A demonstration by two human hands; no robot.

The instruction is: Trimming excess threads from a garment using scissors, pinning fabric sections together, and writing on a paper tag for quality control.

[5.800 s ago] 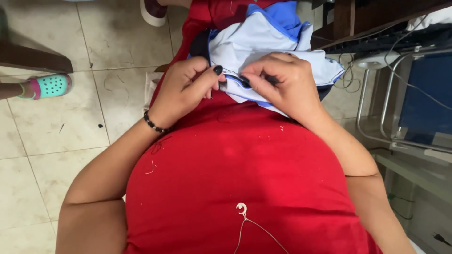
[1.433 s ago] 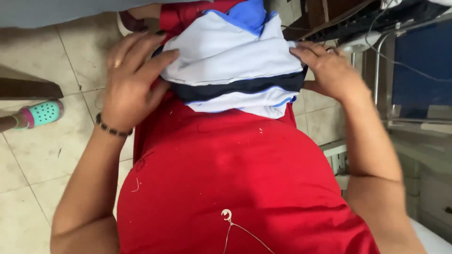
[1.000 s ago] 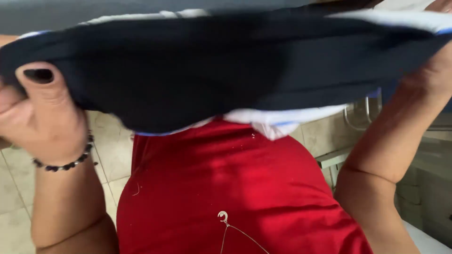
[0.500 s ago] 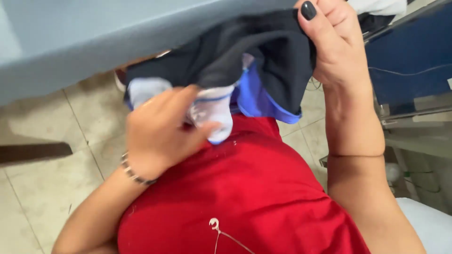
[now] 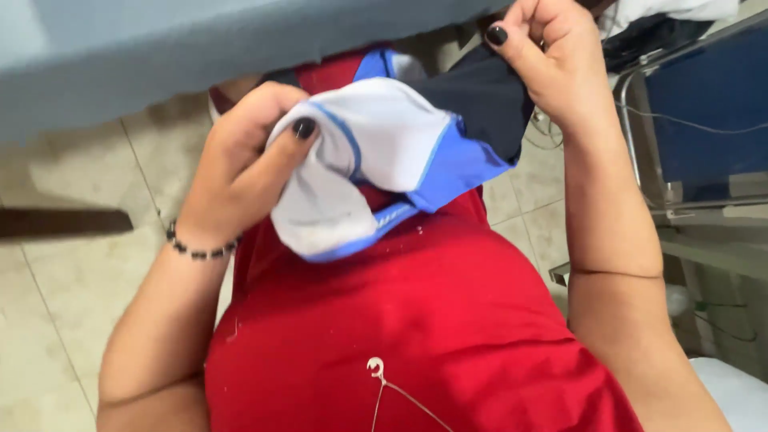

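Observation:
A garment (image 5: 384, 152) of white, blue and navy cloth hangs over my lap, above my red clothing (image 5: 416, 320). My left hand (image 5: 240, 160) grips its white part, thumb pressed on the blue-trimmed edge; a dark bead bracelet sits on that wrist. My right hand (image 5: 552, 56) is raised higher and pinches the navy part near the top. The cloth stretches between the two hands. A loose thread lies on my red front.
A grey-blue table edge (image 5: 200, 56) runs across the top left, just above the hands. A metal-framed blue chair (image 5: 704, 120) stands at the right with cables nearby. Beige floor tiles (image 5: 64, 304) lie to the left.
The garment left my lap, was lifted and spread wide, then came down again. My left hand now clutches the white part while the right hand holds the navy part up high.

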